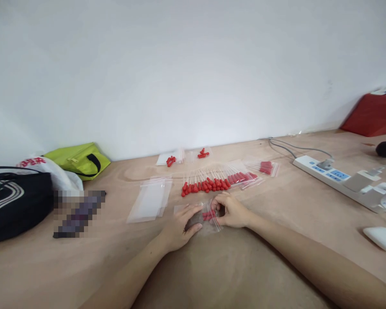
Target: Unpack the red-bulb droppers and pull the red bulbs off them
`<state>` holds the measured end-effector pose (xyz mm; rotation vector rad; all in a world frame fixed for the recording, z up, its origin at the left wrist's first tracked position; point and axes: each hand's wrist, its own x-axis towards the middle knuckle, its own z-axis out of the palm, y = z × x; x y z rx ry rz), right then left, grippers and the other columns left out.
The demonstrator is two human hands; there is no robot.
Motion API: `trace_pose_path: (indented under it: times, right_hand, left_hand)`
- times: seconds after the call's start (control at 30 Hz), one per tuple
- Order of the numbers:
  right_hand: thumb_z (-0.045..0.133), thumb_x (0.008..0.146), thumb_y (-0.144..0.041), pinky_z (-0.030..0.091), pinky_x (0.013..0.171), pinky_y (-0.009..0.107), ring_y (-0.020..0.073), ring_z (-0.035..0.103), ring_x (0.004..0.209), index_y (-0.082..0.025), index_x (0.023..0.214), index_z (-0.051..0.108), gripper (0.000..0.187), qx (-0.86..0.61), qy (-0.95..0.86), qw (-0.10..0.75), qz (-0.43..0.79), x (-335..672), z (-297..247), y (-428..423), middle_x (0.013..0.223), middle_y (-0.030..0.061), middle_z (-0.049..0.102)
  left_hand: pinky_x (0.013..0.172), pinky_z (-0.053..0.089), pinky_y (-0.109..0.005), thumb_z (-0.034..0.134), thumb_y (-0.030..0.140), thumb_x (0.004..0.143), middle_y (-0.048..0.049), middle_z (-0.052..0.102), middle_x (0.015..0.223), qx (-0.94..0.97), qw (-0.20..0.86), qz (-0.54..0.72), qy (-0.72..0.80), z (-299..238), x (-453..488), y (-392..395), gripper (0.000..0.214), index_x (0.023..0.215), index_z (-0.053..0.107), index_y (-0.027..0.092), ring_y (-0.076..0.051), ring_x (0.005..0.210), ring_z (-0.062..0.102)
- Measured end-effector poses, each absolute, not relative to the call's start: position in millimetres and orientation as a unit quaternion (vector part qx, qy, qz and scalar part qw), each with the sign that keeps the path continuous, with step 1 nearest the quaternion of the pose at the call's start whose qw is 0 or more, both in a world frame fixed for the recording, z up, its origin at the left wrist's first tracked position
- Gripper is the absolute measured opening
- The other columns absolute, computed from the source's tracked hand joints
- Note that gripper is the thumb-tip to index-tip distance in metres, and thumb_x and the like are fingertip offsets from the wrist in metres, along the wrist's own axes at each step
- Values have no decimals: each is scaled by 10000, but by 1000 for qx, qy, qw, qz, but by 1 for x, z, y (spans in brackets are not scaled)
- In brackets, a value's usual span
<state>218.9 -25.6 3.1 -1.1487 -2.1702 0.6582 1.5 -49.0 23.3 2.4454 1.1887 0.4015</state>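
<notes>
A small clear zip bag [208,226] with red-tipped sticks [207,215] inside lies on the table between my hands. My right hand [232,210] pinches the bag's right end, by its red-lined edge, between thumb and fingers. Stretched out at the bag's left side is my left hand [182,224], thumb apart from the fingers; whether it presses on the bag I cannot tell. Just beyond my hands spreads a row of loose pale sticks with red tips [206,185]. At its right end lie several bags [239,177] with such sticks inside.
Flat clear zip bags [150,201] lie to the left. Loose red pieces [170,161] sit near the wall. A power strip [324,174] with plugs and cables and a white mouse-like object [382,239] are on the right. Black [19,208] and lime-green bags [79,156] stand far left.
</notes>
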Motion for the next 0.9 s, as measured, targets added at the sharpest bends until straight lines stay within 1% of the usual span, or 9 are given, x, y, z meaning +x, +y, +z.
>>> trace_pose_path:
  times: [0.13,0.23,0.3,0.37,0.53,0.67,0.73,0.8,0.9]
  right_hand:
    - [685,562,-262,364,597,226,111,460,647,-170,686,507,236,-416,-810,309,274,228,6,-28,676,-15,536]
    - [682,553,-245,373,630,239,119,474,678,-172,755,525,266,-404,-823,298,266,231,8,-28,713,-10,545]
    - [697,547,-275,371,651,256,123,473,679,-171,716,531,259,-399,-836,279,253,232,8,-28,696,-11,542]
    - [692,561,-278,368,615,245,110,465,635,-168,657,517,229,-405,-831,266,273,233,9,-26,651,-20,530]
    - [679,594,-246,346,470,185,58,451,506,-163,731,507,236,-418,-737,281,451,244,9,-16,625,-45,535]
    - [693,599,-335,420,498,210,78,531,530,-159,773,515,305,-377,-658,293,582,263,17,-6,657,-23,593]
    - [706,586,-358,458,558,239,90,559,568,-155,770,547,317,-366,-637,306,605,277,23,0,680,-10,618]
    - [711,582,-372,466,567,237,82,553,557,-156,779,585,318,-381,-625,331,595,293,27,7,680,-12,625]
    - [713,590,-371,476,570,227,77,563,555,-171,803,617,307,-403,-567,410,590,312,31,16,680,-15,636]
  left_hand:
    - [1001,334,-408,472,354,810,-42,488,1262,863,212,131,439,23,1,-48,440,1233,420,241,-209,1206,390]
    - [1013,320,-400,472,349,811,-48,486,1264,860,220,126,442,23,1,-47,444,1233,420,221,-202,1207,389]
    - [1018,315,-397,471,354,812,-49,483,1267,860,222,126,442,22,1,-47,443,1232,421,221,-200,1206,391]
    - [1016,317,-399,472,365,811,-46,477,1273,859,222,126,444,22,0,-47,446,1233,420,229,-204,1212,383]
    - [1016,312,-412,453,366,825,-45,457,1293,867,214,114,435,26,0,-48,441,1247,408,246,-204,1221,372]
    - [1021,290,-437,420,329,851,-38,406,1334,889,204,104,396,29,1,-48,428,1273,381,272,-202,1252,322]
    - [1025,271,-455,398,315,863,-19,368,1360,900,195,89,380,29,1,-47,399,1262,395,307,-207,1276,274]
    - [1025,259,-470,385,314,870,-4,339,1377,906,188,77,371,28,1,-46,369,1236,423,340,-216,1288,245]
    - [1024,254,-475,382,322,871,-4,331,1381,908,182,75,370,27,1,-46,351,1215,448,352,-224,1288,242]
